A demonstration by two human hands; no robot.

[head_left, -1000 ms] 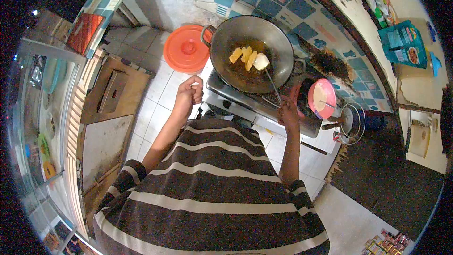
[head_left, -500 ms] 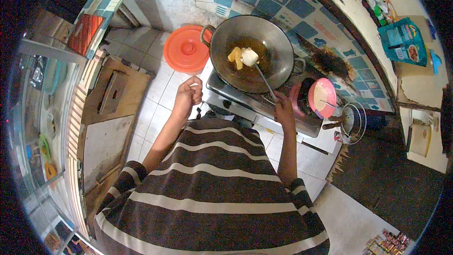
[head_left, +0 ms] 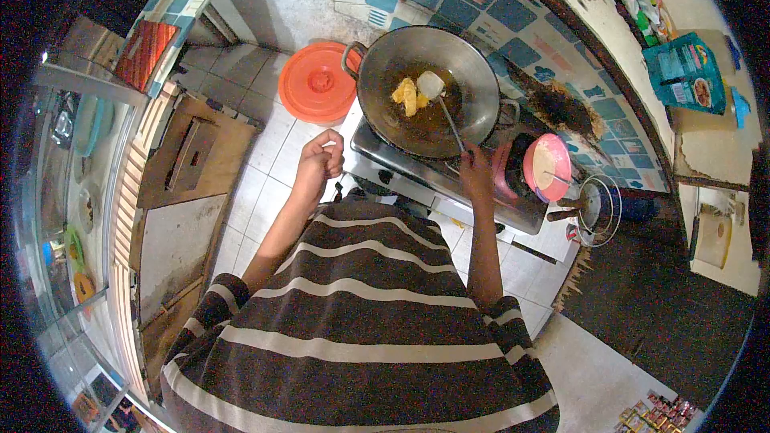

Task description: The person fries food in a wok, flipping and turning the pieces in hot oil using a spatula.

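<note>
A large metal wok (head_left: 385, 56) with dark oil in its bottom sits on the stove (head_left: 377, 144). Golden fried pieces (head_left: 410, 98) lie together in the oil. My right hand (head_left: 477, 170) grips the long handle of a metal spatula (head_left: 431, 85), whose flat head is in the wok just right of the pieces. My left hand (head_left: 322, 156) is curled into a fist in front of the wok's left side, touching nothing, with no object visible in it.
An orange lidded bucket (head_left: 309, 72) stands left of the wok. Right of it are a pink bowl (head_left: 559, 156) of pale batter with a utensil inside and a round wire strainer (head_left: 603, 208). A wooden cabinet (head_left: 188, 152) borders the left; a tiled wall (head_left: 513, 20) rises behind.
The spatula head has shifted slightly up and right, away from the fried pieces, which show more fully. My right hand has moved a little forward; my left hand stays put.
</note>
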